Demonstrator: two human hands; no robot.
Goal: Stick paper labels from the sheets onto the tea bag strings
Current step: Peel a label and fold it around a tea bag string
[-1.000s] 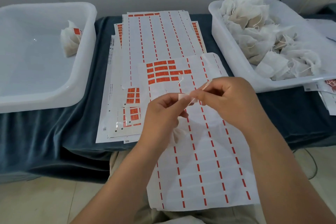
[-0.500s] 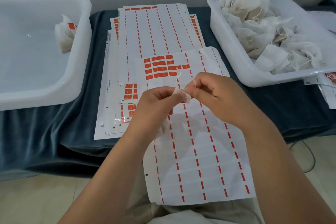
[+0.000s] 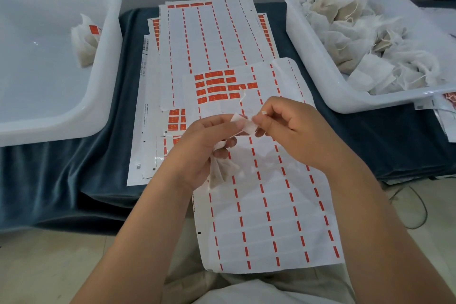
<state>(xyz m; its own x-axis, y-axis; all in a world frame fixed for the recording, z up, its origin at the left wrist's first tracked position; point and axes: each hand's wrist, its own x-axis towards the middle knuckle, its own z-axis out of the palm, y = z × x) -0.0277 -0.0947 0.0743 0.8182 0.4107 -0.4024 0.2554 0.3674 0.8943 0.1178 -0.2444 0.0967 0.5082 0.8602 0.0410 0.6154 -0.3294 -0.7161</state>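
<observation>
Left hand [image 3: 199,145] and right hand [image 3: 296,128] pinch one label [image 3: 243,124].

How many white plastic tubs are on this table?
2: the left tub holds one labelled tea bag; the right tub is heaped with tea bags. None looks hidden.

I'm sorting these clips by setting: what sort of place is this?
Probably a hand-packing workstation: a cloth-covered table with stacked label sheets, a white tub heaped with tea bags, and another tub holding one labelled bag.
</observation>
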